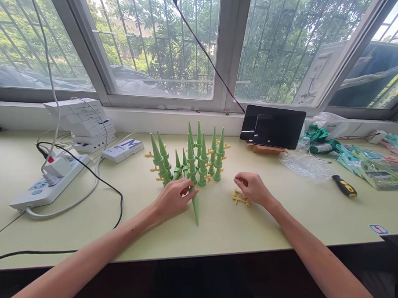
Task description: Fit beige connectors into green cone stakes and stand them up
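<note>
My left hand [177,195] is closed on a green plastic spike [195,209], whose point is directed down toward the table's front edge. Just behind that hand stand several green cones [202,160], point up and stacked in columns, with small yellow valve pieces sticking out of their sides. To the right, my right hand [252,186] hovers over or touches a small group of yellow valve pieces [239,198] on the table. Its fingers are curled together, and whether a piece is between them is hidden.
A power strip [49,182] with cables lies at the left, near white boxes [88,122] and a flat white box [123,150]. Behind stand two dark tablets [279,126]. At the right are a screwdriver [344,186], clear plastic wrap [307,167] and bagged items [369,165].
</note>
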{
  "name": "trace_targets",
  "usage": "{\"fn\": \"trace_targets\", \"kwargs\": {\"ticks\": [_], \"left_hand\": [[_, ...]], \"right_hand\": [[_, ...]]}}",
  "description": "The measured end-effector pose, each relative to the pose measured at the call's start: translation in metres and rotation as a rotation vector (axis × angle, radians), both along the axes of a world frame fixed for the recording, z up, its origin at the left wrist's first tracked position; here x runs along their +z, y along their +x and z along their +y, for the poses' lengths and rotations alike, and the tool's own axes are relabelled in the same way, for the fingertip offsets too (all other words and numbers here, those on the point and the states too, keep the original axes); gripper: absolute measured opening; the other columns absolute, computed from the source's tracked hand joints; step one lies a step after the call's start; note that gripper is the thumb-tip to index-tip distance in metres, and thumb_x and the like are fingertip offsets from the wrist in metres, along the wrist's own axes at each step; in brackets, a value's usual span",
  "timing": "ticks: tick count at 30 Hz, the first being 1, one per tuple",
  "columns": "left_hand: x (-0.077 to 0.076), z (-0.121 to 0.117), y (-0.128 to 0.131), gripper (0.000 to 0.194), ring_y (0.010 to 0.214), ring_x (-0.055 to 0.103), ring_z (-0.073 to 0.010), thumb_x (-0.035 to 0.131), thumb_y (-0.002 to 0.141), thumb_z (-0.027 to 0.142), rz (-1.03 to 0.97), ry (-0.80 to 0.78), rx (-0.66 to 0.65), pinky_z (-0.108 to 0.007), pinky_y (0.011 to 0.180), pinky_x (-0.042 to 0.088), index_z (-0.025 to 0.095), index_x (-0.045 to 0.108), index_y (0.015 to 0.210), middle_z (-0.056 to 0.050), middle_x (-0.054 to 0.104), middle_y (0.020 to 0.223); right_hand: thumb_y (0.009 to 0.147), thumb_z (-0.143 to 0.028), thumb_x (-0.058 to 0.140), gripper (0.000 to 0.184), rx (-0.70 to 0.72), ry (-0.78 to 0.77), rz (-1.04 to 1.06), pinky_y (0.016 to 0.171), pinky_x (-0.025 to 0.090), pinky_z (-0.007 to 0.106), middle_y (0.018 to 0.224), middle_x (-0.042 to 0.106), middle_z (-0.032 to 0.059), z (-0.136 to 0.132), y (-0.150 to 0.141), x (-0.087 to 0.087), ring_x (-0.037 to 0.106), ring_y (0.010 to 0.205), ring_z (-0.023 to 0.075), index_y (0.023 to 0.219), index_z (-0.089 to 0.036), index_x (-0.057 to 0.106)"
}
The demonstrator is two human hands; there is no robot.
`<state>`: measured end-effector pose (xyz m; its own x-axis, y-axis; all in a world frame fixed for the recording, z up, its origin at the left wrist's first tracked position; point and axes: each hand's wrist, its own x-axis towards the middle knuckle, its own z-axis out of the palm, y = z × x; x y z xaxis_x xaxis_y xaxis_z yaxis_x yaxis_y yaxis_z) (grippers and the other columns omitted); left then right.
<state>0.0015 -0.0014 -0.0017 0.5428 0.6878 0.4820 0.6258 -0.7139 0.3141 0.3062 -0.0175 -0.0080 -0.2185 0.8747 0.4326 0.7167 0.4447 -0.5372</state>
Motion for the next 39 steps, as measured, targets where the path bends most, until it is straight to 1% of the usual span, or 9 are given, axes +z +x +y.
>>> {"fn": "trace_targets", "kwargs": {"ticks": [5, 10, 13, 19, 25, 30, 36, 39], "left_hand": [[-0.0027, 0.0021, 0.0012, 0.024, 0.053, 0.049, -0.011, 0.057, 0.092, 0.036, 0.02, -0.07, -0.036, -0.023, 0.054, 0.038, 0.016, 0.069, 0.087, 0.001, 0.058, 0.061], [-0.0002, 0.0023, 0.0014, 0.028, 0.052, 0.049, -0.0111, 0.051, 0.094, 0.036, 0.004, -0.1, -0.037, -0.023, 0.053, 0.038, 0.016, 0.07, 0.085, 0.0, 0.061, 0.061], [0.0026, 0.0023, 0.0011, 0.03, 0.051, 0.048, -0.0104, 0.049, 0.096, 0.034, -0.03, -0.104, -0.035, -0.023, 0.051, 0.037, 0.016, 0.069, 0.084, 0.0, 0.061, 0.061], [0.0056, 0.0019, 0.0, 0.029, 0.05, 0.046, -0.0096, 0.051, 0.095, 0.035, -0.05, -0.09, -0.009, -0.022, 0.051, 0.035, 0.016, 0.069, 0.081, 0.001, 0.058, 0.059], [0.0031, 0.0024, 0.0003, 0.025, 0.051, 0.046, -0.0095, 0.055, 0.093, 0.036, -0.01, -0.091, -0.016, -0.022, 0.053, 0.037, 0.016, 0.07, 0.088, 0.002, 0.055, 0.057], [0.0008, 0.0029, 0.0005, 0.025, 0.051, 0.046, -0.01, 0.055, 0.093, 0.037, 0.028, -0.11, -0.076, -0.022, 0.054, 0.038, 0.017, 0.069, 0.098, 0.002, 0.056, 0.059], [-0.0008, 0.0037, -0.0012, 0.028, 0.054, 0.049, -0.0114, 0.054, 0.094, 0.039, 0.065, -0.137, -0.082, -0.023, 0.055, 0.038, 0.017, 0.07, 0.101, 0.001, 0.058, 0.062], [-0.0006, 0.0043, -0.0018, 0.029, 0.056, 0.049, -0.0118, 0.053, 0.094, 0.039, 0.072, -0.148, -0.091, -0.023, 0.057, 0.038, 0.017, 0.07, 0.102, 0.0, 0.06, 0.064]], "right_hand": [[0.091, -0.029, 0.048, 0.024, 0.004, -0.026, -0.014, 0.057, 0.038, 0.025, 0.065, 0.059, 0.001, -0.0001, 0.0008, -0.0005, 0.048, 0.058, 0.013, 0.075, -0.018, 0.062], [0.09, -0.029, 0.049, 0.023, 0.017, -0.071, -0.033, 0.056, 0.038, 0.025, 0.062, 0.06, 0.0004, -0.0008, 0.0022, -0.0004, 0.046, 0.054, 0.0121, 0.076, -0.019, 0.063], [0.09, -0.03, 0.05, 0.022, 0.025, -0.087, -0.046, 0.055, 0.038, 0.025, 0.06, 0.059, -0.0002, -0.001, 0.0031, -0.0006, 0.045, 0.053, 0.0118, 0.077, -0.019, 0.064], [0.089, -0.033, 0.055, 0.02, 0.034, -0.123, -0.089, 0.058, 0.038, 0.024, 0.061, 0.062, -0.001, -0.0029, 0.0035, 0.0013, 0.05, 0.057, 0.0123, 0.077, -0.02, 0.064], [0.087, -0.034, 0.058, 0.017, 0.043, -0.162, -0.126, 0.059, 0.038, 0.025, 0.062, 0.062, -0.0016, -0.0062, 0.0015, 0.0041, 0.05, 0.057, 0.0121, 0.081, -0.021, 0.066], [0.087, -0.034, 0.057, 0.017, 0.038, -0.18, -0.133, 0.059, 0.037, 0.024, 0.062, 0.062, -0.0021, -0.0069, -0.0002, 0.0042, 0.051, 0.056, 0.0118, 0.082, -0.021, 0.066], [0.09, -0.035, 0.054, 0.019, 0.048, -0.191, -0.135, 0.06, 0.038, 0.025, 0.063, 0.064, -0.0019, -0.0076, -0.0012, 0.0055, 0.051, 0.058, 0.0119, 0.084, -0.021, 0.065], [0.089, -0.038, 0.057, 0.019, 0.064, -0.197, -0.13, 0.06, 0.039, 0.025, 0.065, 0.064, -0.0018, -0.0083, -0.001, 0.0062, 0.052, 0.059, 0.012, 0.087, -0.021, 0.066]]}}
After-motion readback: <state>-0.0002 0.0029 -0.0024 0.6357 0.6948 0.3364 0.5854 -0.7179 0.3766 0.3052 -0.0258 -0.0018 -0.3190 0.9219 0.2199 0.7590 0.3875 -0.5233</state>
